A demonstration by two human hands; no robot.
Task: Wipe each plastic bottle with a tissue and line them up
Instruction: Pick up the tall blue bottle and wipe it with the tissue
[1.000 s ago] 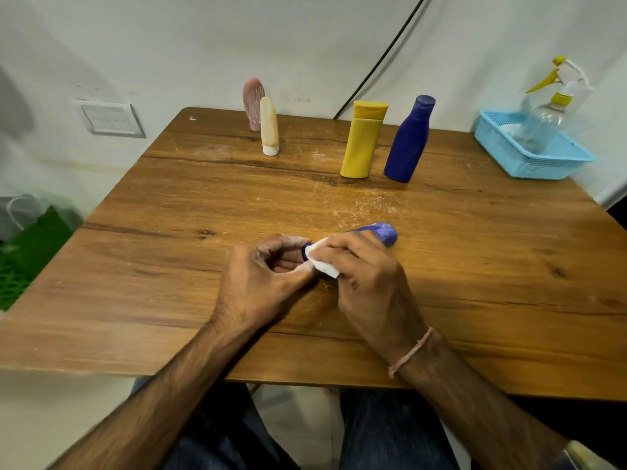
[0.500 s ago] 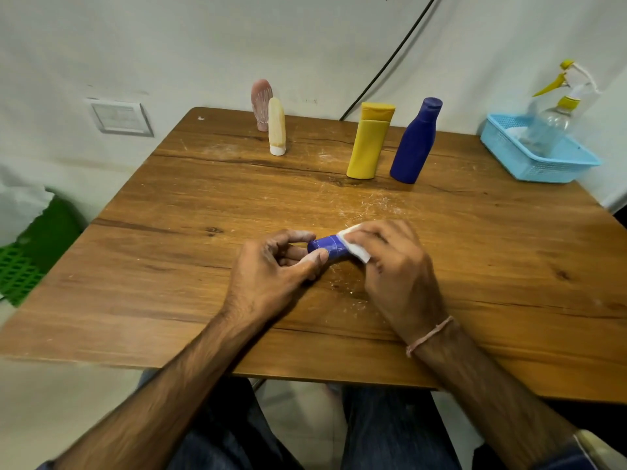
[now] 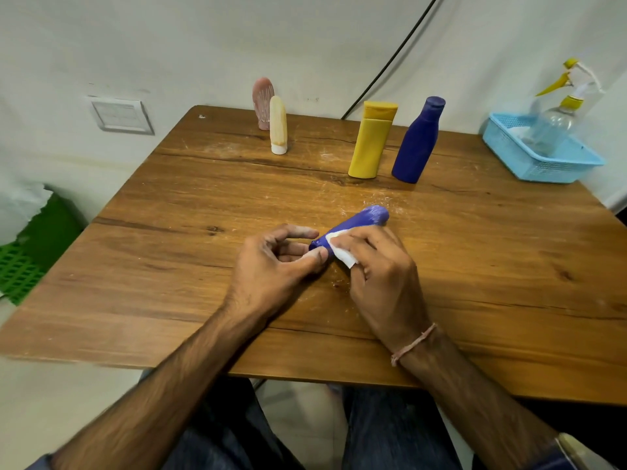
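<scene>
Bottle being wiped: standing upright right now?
No, the small blue bottle lies on its side between the hands, the left hand pinching its near end and the right hand holding the tissue against it.

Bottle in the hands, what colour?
Dark blue bottle, with whitish smudges at its far end; head view.

Sprayer (image 3: pixel 556 130) seemingly sits in basket (image 3: pixel 543 169), right of lying bottle (image 3: pixel 361 221).
</scene>
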